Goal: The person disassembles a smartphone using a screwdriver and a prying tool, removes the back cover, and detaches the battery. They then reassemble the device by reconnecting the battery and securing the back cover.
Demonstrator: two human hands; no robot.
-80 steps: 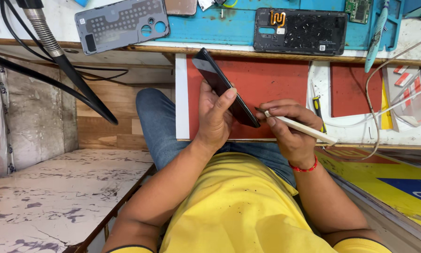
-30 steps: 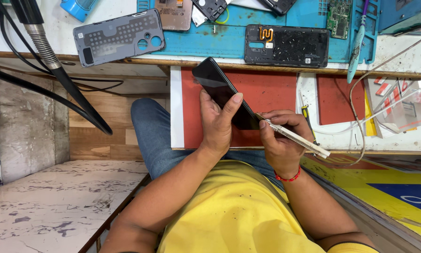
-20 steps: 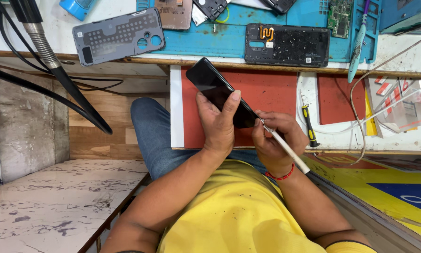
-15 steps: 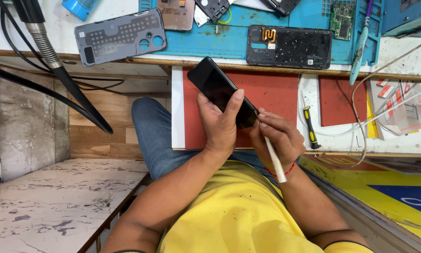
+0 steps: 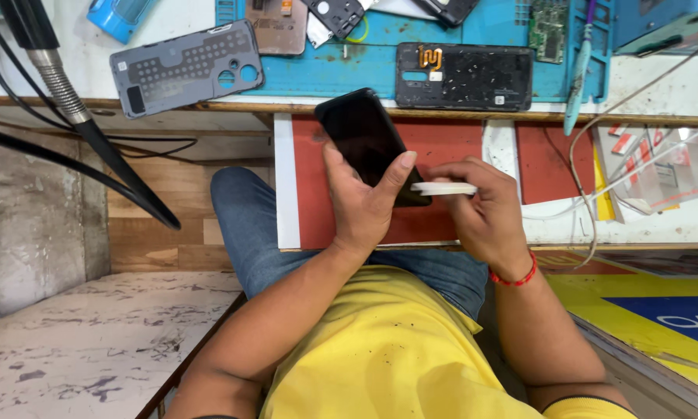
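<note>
Dark phone screen and printed packets

A black, unlit phone screen is held at centre; clear packets with red labels are seen at right.

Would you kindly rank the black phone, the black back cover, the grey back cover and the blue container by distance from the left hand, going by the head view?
1. The black phone, gripped in the left hand.
2. The black back cover, on the blue mat up and to the right.
3. The grey back cover, on the bench up and to the left.
4. The blue container, at the top-left edge.
</note>
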